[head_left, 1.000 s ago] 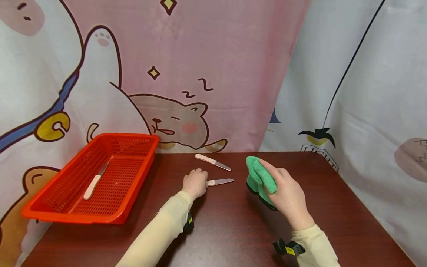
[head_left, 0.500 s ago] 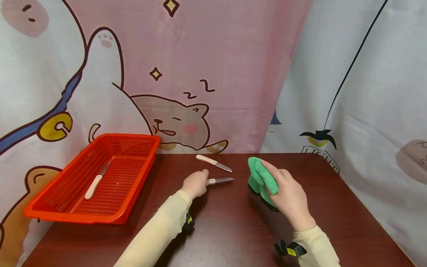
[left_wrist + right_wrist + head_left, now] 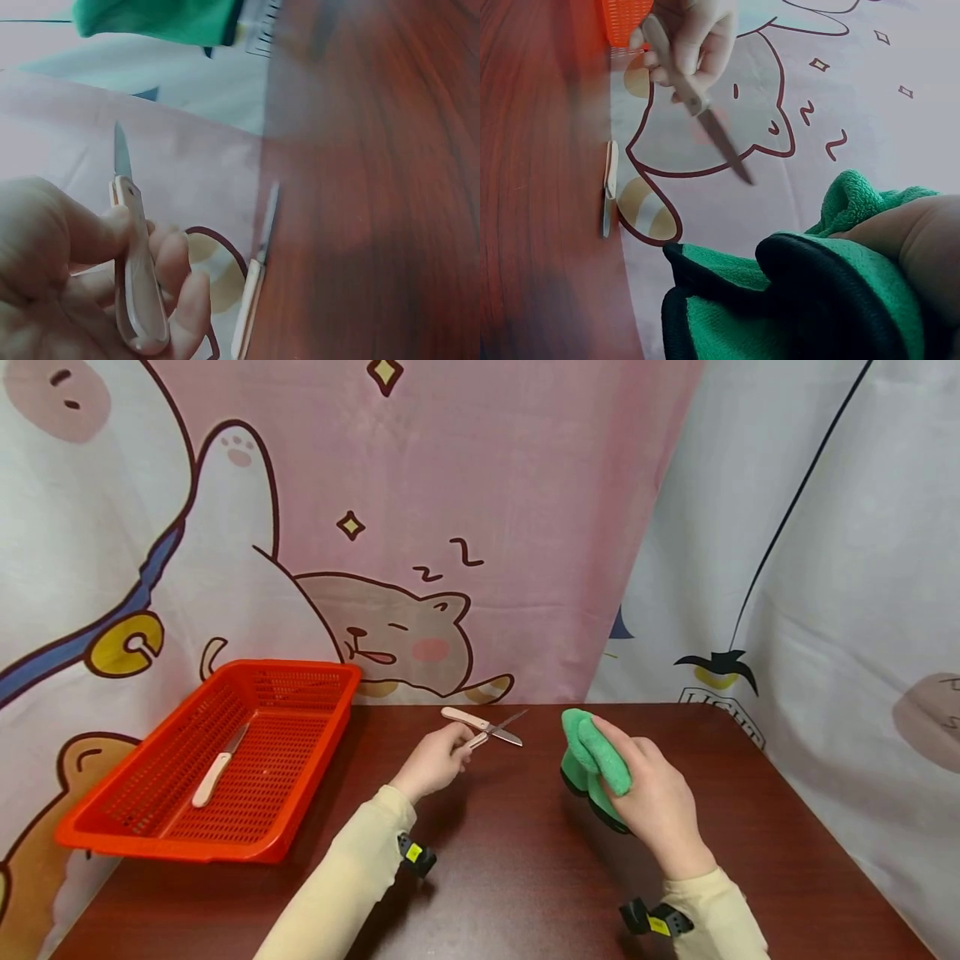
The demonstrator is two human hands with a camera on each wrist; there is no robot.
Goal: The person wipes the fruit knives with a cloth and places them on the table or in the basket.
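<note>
My left hand (image 3: 433,763) grips a small knife (image 3: 139,270) by its cream handle, thumb on one side and fingers curled on the other. Its blade points away from the hand, up and to the right in the head view. Behind it a second knife (image 3: 465,718) of the same kind lies on the table, partly overlapped by the held one in the head view. Over the table's right half, my right hand (image 3: 660,802) holds a folded green cloth (image 3: 592,760) with dark edging. A third knife (image 3: 212,779) lies inside the red basket (image 3: 300,810).
The red plastic basket stands at the table's left, near the printed curtain (image 3: 525,527) hanging behind. The dark brown wooden table (image 3: 510,877) runs back to that curtain. Black cameras are strapped to both wrists.
The knife in my left hand has come up off the table, its blade swinging from pointing right to pointing up and right. My right hand with the cloth has barely shifted.
</note>
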